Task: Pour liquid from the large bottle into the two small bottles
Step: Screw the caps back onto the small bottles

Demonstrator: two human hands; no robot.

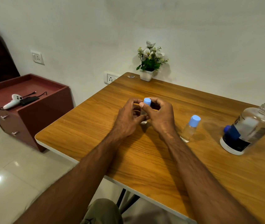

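Fingers of the right hand (160, 116) curl round a light-blue cap (147, 101) at the centre of the frame, thumb and forefinger pinching its sides. Just beside it, the left hand (128, 118) wraps its curled fingers round the clear body of the small bottle (144, 121) under that cap; only a sliver of the bottle's base shows between the two hands, standing on the wooden table (144, 156). Whether the cap is screwed on or loose cannot be told.

Right of the hands, a second small bottle (190, 128) stands on the table with its own light-blue cap on, near the right forearm but apart from it. Further right, near the frame's right edge, the large bottle (248, 129) stands uncapped, its open neck at the top, clear liquid inside and a dark label round its lower part. A dark blue cap (231, 131) shows at its left side.

At the table's far edge, upper centre, a white pot of white flowers (149, 62) stands against the wall. At the left of the frame a dark red cabinet (31, 110) carries a white controller (13, 101) and a black cable.
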